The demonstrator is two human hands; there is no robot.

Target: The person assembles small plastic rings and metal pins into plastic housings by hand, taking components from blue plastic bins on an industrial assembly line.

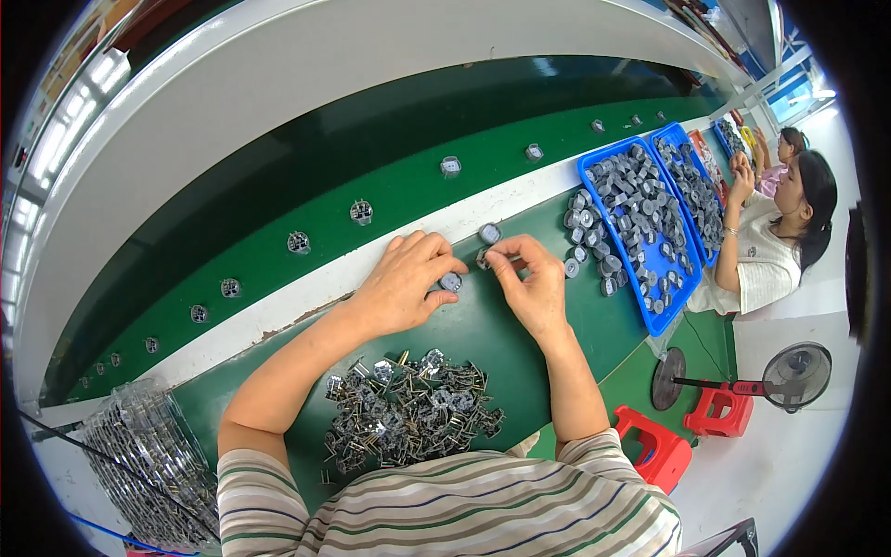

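Observation:
Between thumb and fingers, my left hand (404, 283) grips a small grey plastic housing (451, 281). To its right, the thumb and forefinger of my right hand (534, 286) pinch a small dark part with metal bits (483, 258), partly covered by the fingertips. Just beyond it a second grey piece (490, 233) lies by the edge of the white rail. A heap of small black parts with metal prongs (413, 408) is spread on the green tabletop (306, 381) close to my body, below both hands.
Past the white rail (316, 292), a green conveyor belt (264, 255) carries spaced small assemblies. Blue trays (664, 316) of grey housings stand at the right, loose ones beside them. Stacked clear plastic trays (148, 455) are at lower left. Two people sit farther right, near red stools (654, 450) and a fan (796, 376).

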